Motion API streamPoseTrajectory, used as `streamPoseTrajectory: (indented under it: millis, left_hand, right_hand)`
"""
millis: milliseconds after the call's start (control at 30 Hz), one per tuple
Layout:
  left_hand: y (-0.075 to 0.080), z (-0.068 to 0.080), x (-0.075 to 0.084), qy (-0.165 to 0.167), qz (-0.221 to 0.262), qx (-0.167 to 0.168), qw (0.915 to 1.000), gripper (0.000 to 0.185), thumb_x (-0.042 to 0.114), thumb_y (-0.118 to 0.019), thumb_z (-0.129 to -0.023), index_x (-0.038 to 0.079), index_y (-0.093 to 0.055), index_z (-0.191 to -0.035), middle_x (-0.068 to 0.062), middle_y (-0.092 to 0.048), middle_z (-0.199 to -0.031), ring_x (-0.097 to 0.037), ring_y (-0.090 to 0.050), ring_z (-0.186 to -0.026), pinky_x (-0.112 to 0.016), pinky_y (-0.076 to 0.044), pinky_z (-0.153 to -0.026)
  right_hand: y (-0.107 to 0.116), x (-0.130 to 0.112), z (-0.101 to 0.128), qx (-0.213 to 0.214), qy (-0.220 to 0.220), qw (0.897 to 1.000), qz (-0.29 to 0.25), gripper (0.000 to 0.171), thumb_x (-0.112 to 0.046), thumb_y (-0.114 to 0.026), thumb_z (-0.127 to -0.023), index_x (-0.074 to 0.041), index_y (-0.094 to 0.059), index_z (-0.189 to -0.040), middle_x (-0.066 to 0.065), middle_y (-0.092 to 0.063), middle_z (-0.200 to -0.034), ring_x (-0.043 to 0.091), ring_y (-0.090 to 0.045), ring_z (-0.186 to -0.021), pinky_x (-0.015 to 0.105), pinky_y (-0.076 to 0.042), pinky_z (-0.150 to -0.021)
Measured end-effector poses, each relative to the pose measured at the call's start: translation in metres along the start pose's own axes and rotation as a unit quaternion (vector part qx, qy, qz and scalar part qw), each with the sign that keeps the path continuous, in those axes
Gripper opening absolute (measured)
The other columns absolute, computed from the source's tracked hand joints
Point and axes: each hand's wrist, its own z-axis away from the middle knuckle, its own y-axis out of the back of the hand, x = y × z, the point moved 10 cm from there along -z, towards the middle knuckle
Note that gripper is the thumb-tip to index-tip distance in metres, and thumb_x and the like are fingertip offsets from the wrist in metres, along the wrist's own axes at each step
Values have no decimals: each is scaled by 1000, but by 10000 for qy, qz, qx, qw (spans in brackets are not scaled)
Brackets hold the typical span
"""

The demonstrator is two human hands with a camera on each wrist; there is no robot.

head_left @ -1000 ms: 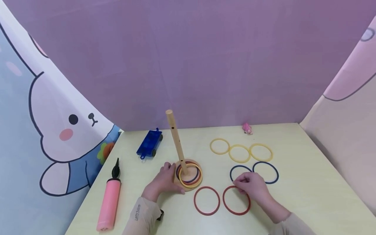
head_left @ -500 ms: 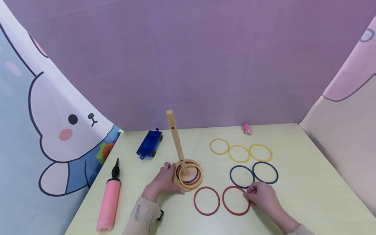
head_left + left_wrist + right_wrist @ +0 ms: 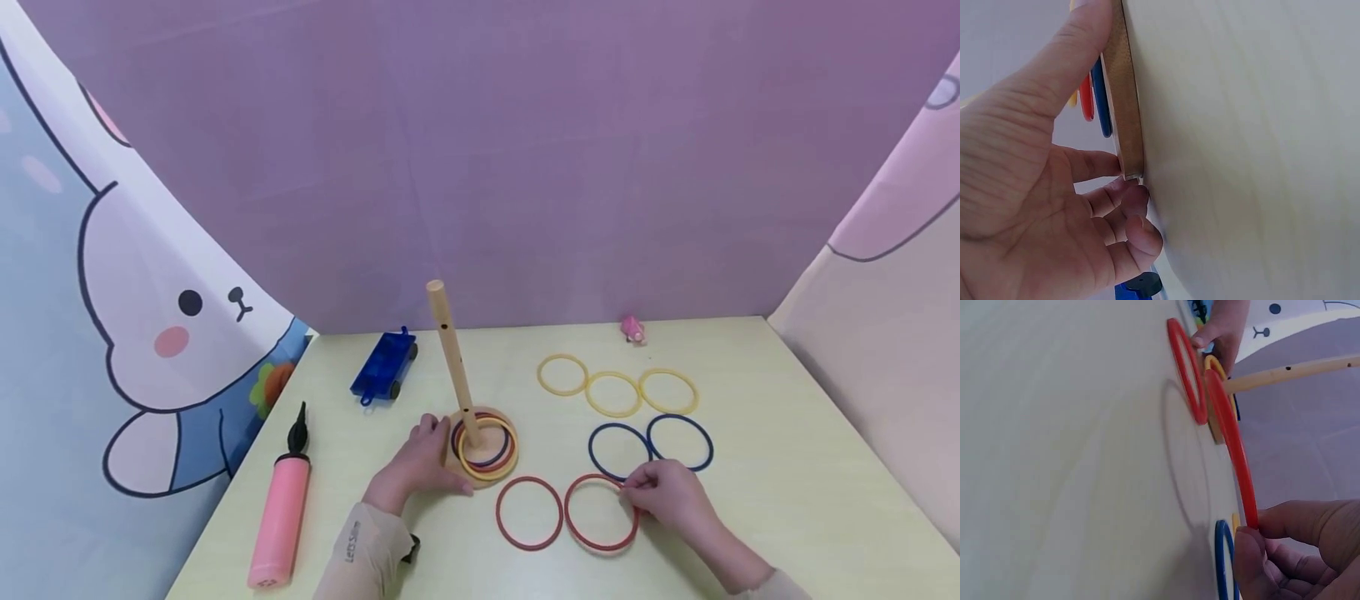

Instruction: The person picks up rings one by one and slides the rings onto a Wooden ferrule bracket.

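Note:
My left hand grips the round wooden base of a ring toss stand, thumb on top and fingers at its edge. From the base rises a wooden post. Around the post's foot lie a yellow ring, a red one and a blue one. Between thumb and finger, my right hand pinches the right edge of a red ring. This ring is raised off the table, with its shadow below in the right wrist view. Another red ring lies flat between it and the stand.
Two blue rings lie just behind my right hand, with several yellow rings beyond. A pink toy is at the back edge. On the left are a blue toy wagon and a pink hand pump.
My right hand has moved from the blue ring to the red ring, taken hold of it and raised it slightly. The left hand keeps its place on the base.

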Motion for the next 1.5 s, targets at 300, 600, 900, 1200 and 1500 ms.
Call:
streamPoseTrajectory:
  millis: [300, 600, 900, 1200, 1500]
  left_hand:
    - [1, 0, 0, 69, 16, -27, 10000, 122, 58, -89, -55, 7, -33, -151, -15, -37, -137, -31, -39, -122, -54, -41, -101]
    - [2, 1, 1, 74, -25, -29, 10000, 123, 59, -89, -54, 8, -33, -151, -14, -37, -135, -30, -40, -120, -53, -42, -100]
    - [1, 2, 0, 181, -29, -77, 9998, 122, 61, -88, -54, 9, -34, -151, -12, -38, -134, -29, -40, -118, -53, -43, -99]
    - [0, 1, -2, 230, 28, -97, 9997, 123, 64, -86, -54, 11, -33, -151, -11, -37, -135, -29, -39, -120, -54, -43, -99]
    - [1, 1, -2, 275, 289, -64, 9992, 118, 59, -89, -52, 21, -36, -151, -7, -39, -130, -28, -38, -118, -56, -43, -96]
  right_hand:
    - [-8, -32, -6, -388, 405, 9929, -1049, 6, -4, -76, -81, -1, -72, -84, 8, -69, -75, 18, -64, -62, 29, -55, -56]
    - [-21, -74, -15, -730, 833, 9791, -1704, 10, -6, -75, -83, 2, -71, -88, 16, -69, -79, 20, -65, -64, 31, -57, -58]
    - [-37, -116, -19, -992, 1115, 9718, -1827, 10, -9, -74, -85, 1, -71, -88, 6, -67, -74, 20, -66, -63, 32, -57, -59]
    - [-29, -171, -19, -1068, 1378, 9665, -1883, 10, -8, -74, -85, 1, -73, -88, 6, -68, -72, 18, -65, -61, 33, -57, -59]
    - [0, -226, -16, -989, 1703, 9570, -2129, 15, -12, -75, -86, 0, -73, -92, 8, -69, -77, 19, -66, -65, 34, -58, -63]
